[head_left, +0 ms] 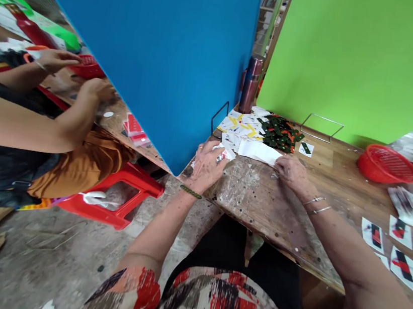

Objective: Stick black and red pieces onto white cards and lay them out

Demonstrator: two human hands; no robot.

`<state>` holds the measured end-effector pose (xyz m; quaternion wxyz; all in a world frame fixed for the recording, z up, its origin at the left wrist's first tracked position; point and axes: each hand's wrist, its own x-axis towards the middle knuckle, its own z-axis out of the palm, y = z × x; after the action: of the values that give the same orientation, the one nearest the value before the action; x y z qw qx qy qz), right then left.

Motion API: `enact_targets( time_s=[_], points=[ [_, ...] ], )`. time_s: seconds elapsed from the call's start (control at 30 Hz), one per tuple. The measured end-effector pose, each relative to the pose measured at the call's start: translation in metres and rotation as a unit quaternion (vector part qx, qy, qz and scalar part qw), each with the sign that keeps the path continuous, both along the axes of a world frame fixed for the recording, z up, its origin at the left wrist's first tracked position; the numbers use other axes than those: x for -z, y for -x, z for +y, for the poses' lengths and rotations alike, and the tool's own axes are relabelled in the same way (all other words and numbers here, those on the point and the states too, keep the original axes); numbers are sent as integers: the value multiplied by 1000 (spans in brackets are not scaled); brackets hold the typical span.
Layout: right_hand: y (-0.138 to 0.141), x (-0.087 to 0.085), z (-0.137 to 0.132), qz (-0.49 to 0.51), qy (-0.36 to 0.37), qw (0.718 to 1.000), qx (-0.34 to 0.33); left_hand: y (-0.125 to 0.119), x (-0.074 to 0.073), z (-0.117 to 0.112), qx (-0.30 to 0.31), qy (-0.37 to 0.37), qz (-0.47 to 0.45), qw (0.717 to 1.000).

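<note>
My left hand (208,164) rests on the worn wooden table (261,202), its fingers curled on small white cards (226,149) beside the blue divider. My right hand (292,172) lies palm down with its fingers closed on the right end of a white paper strip (258,151). Just beyond the strip lies a heap of white and yellow cards (243,125) and a pile of dark green and red pieces (280,132). Bracelets circle my right wrist, and a green band my left.
A blue panel (159,52) and a green panel (363,58) wall the table. A maroon flask (251,83) stands between them. A red basket (388,164) and printed cards (398,256) lie at right. At left, another person sits on a red stool (117,198).
</note>
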<state>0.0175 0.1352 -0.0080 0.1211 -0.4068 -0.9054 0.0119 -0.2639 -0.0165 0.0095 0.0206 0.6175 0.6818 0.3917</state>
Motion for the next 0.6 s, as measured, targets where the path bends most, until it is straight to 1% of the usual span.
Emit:
enact_targets(
  time_s=[0.1,0.23,0.3,0.4,0.5,0.6],
  points=[
    [7,-8,-6,-27,-1,999,35,-27,2,-4,35,-23,-17,999],
    [11,-12,0,13,-48,992,117,-64,10,0,101,-23,-81,991],
    [11,-9,4,17,-35,993,114,-78,15,4,120,-15,-110,986],
    [8,-3,7,2,15,996,89,-92,23,9,133,-6,-129,983],
    [2,3,9,2,49,995,91,-98,29,12,136,2,-144,980],
    [-5,5,14,34,66,993,94,-100,34,13,136,21,-155,978]
  ],
)
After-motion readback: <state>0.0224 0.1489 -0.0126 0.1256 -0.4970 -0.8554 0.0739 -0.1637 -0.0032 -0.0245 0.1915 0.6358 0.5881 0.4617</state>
